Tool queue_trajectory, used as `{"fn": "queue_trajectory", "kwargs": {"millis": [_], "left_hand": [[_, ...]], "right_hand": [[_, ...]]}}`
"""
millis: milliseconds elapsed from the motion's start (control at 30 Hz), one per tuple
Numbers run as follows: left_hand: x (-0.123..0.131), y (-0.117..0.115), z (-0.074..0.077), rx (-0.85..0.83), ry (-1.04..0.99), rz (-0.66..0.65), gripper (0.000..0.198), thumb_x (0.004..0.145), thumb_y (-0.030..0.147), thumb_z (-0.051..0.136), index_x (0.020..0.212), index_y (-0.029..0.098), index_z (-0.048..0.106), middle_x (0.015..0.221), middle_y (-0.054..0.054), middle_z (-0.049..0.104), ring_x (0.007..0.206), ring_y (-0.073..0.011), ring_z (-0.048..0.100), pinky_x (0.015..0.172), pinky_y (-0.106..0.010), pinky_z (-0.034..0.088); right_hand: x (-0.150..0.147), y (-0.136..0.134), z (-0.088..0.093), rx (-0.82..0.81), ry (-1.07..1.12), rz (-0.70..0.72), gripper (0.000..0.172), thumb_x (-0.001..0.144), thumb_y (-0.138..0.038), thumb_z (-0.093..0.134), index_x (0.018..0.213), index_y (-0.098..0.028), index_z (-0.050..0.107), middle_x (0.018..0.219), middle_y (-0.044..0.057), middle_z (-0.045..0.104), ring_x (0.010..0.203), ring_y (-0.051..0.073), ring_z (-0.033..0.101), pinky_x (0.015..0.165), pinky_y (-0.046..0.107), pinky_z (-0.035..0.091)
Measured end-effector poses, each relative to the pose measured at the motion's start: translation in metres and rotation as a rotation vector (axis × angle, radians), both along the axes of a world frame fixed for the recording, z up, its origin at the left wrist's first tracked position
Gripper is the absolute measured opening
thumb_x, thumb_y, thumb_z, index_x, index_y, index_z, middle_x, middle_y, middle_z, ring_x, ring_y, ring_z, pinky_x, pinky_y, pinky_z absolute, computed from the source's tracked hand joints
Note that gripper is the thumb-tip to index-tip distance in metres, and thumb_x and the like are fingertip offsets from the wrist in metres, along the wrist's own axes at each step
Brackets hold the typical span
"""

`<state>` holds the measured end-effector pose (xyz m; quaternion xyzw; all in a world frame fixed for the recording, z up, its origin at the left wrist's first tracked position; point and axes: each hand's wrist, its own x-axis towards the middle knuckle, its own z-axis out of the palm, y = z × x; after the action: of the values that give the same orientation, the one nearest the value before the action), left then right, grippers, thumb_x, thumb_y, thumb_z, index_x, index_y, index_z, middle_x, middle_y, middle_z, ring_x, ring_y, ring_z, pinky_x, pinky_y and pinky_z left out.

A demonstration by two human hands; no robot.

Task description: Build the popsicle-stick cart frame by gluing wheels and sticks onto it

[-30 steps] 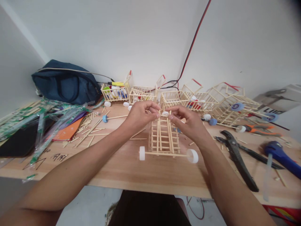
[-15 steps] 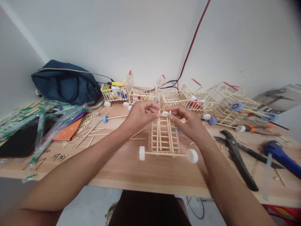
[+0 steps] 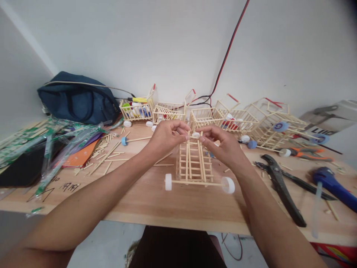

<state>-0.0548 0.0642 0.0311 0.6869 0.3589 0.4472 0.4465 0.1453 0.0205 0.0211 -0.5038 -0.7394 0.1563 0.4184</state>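
A small cart frame of thin wooden sticks [image 3: 196, 163] lies on the table in front of me, its slatted side facing up. Across its near end runs a stick axle [image 3: 195, 182] with a white bottle-cap wheel at each end, the left one [image 3: 168, 182] and the right one [image 3: 228, 185]. My left hand [image 3: 170, 136] pinches the far end of the frame's left long stick between thumb and fingers. On the far end of the right long stick, my right hand [image 3: 219, 140] is closed the same way. Between my fingertips sits a white cap [image 3: 196, 135].
Several stick carts [image 3: 136, 109] line the wall, beside a blue bag [image 3: 79, 97]. A stick with a blue cap [image 3: 124, 141] and loose sticks [image 3: 110, 154] lie left. Right are a black-handled tool [image 3: 279, 186], orange-handled pliers [image 3: 309, 152] and a blue glue gun [image 3: 333, 184].
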Motion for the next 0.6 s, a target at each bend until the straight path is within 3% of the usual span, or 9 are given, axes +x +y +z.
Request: {"fn": "queue_trajectory", "kwargs": {"millis": [433, 600], "left_hand": [[0.0003, -0.001, -0.0002, 0.001, -0.001, -0.001, 0.017, 0.066, 0.014, 0.073, 0.083, 0.013, 0.07, 0.068, 0.0, 0.067, 0.062, -0.0098, 0.061, 0.06, -0.021, 0.046], [-0.0021, -0.0009, 0.0016, -0.02, 0.015, -0.025, 0.032, 0.068, 0.016, 0.074, 0.099, 0.013, 0.069, 0.069, 0.001, 0.068, 0.062, -0.0106, 0.062, 0.062, -0.022, 0.047]], "right_hand": [[-0.0004, -0.0014, 0.0003, 0.001, 0.011, 0.007, 0.021, 0.09, -0.032, 0.059, 0.108, -0.024, 0.068, 0.083, 0.0, 0.066, 0.075, 0.015, 0.058, 0.07, 0.03, 0.043], [0.0002, -0.0042, 0.0021, -0.008, -0.004, 0.009, 0.026, 0.091, -0.035, 0.058, 0.113, -0.024, 0.068, 0.081, 0.0, 0.065, 0.075, 0.015, 0.058, 0.07, 0.03, 0.043]]}}
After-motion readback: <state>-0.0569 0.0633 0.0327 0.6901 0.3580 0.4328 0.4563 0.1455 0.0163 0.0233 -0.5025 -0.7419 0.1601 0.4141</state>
